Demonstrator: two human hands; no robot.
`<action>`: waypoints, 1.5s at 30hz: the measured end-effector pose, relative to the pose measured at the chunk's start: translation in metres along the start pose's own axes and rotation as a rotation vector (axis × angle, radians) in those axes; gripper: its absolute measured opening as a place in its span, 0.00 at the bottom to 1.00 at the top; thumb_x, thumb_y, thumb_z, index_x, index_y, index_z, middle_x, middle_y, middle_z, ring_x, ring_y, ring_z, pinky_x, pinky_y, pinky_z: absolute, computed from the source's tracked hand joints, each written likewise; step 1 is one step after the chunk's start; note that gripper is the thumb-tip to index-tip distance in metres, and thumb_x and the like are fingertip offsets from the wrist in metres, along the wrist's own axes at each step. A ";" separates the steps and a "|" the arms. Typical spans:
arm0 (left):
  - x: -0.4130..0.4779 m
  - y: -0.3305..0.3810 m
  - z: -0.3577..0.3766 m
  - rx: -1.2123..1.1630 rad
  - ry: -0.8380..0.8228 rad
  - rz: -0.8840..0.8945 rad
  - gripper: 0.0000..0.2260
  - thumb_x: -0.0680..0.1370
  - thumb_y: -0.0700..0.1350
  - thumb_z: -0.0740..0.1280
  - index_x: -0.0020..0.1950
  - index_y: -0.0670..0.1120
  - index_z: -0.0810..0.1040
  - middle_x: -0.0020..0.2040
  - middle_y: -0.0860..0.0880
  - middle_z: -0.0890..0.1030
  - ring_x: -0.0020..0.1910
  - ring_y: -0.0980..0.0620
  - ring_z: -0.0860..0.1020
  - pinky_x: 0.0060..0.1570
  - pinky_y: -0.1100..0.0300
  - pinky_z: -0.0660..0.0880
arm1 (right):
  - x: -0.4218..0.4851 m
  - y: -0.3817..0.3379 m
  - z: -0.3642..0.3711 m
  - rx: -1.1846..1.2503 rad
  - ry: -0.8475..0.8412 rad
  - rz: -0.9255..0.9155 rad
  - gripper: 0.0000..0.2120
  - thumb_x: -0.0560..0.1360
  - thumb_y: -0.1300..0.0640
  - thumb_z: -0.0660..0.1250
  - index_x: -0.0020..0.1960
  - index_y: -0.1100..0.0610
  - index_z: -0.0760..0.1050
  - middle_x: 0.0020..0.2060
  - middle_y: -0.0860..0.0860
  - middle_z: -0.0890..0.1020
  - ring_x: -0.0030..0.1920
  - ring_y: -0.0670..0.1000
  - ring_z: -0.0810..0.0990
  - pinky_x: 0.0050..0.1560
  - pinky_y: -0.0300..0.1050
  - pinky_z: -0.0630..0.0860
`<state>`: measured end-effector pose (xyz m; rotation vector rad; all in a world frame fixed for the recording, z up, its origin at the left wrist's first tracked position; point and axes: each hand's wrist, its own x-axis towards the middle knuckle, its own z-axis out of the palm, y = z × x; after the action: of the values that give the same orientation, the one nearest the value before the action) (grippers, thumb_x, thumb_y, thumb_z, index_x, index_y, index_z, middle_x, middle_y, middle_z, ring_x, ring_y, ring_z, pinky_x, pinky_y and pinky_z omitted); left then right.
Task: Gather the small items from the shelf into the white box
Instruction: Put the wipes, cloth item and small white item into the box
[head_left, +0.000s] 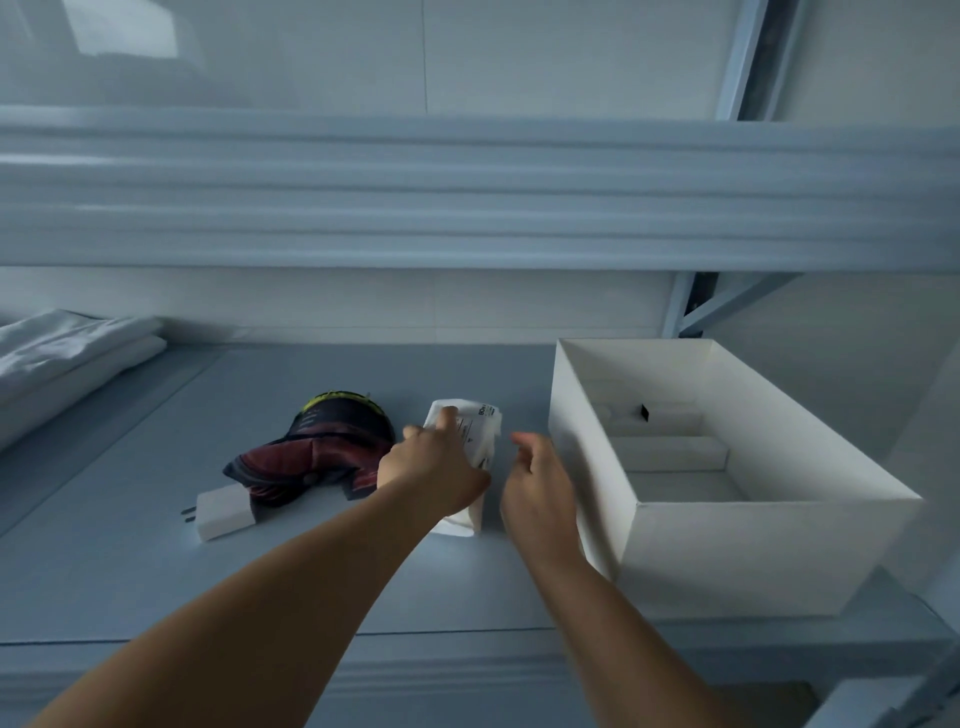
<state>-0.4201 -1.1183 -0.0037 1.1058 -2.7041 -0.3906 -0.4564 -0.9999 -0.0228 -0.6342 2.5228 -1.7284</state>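
Shelf (130, 582) grey-blue, seen from above, another shelf board overhead. White box (769, 556) at the right end, open-topped; pale inserts and a small black bit inside, blurred. Left hand (434, 467) lies on a white packet (475, 431) with printed text, fingers spread over its top; whether it grips the packet or only presses on it, cannot tell. Right hand (537, 491) just right of the packet, between it and the box, fingers loosely curled and parted, holding nothing. Left of the packet: a dark red and black cloth item (317, 457) with a yellow-green edge, crumpled. A white charger (223, 512), prongs pointing left, touches its near-left corner. Folded white cloth (62, 358) at the far left of the shelf, well apart from the rest.
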 end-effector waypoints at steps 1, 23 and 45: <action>-0.002 -0.001 -0.003 0.002 0.015 0.014 0.34 0.68 0.60 0.68 0.70 0.56 0.59 0.49 0.47 0.68 0.49 0.40 0.77 0.42 0.54 0.69 | -0.001 -0.002 0.000 0.007 -0.002 0.012 0.16 0.82 0.63 0.56 0.66 0.56 0.75 0.61 0.55 0.81 0.62 0.58 0.77 0.51 0.43 0.67; -0.044 -0.009 -0.115 -0.372 0.243 0.368 0.36 0.61 0.73 0.60 0.66 0.60 0.62 0.52 0.50 0.73 0.48 0.45 0.76 0.44 0.53 0.70 | -0.016 -0.112 -0.041 0.534 -0.008 0.119 0.20 0.77 0.68 0.52 0.54 0.53 0.81 0.35 0.50 0.85 0.30 0.50 0.84 0.29 0.47 0.81; -0.037 0.150 -0.078 -0.368 0.162 0.534 0.34 0.65 0.67 0.64 0.69 0.61 0.63 0.52 0.49 0.73 0.51 0.44 0.78 0.46 0.54 0.73 | 0.044 -0.050 -0.181 0.523 0.141 0.126 0.17 0.77 0.68 0.53 0.48 0.55 0.79 0.42 0.58 0.86 0.33 0.57 0.87 0.31 0.52 0.82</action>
<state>-0.4712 -1.0028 0.1143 0.2869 -2.5083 -0.6337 -0.5238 -0.8685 0.1019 -0.3201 1.9835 -2.3113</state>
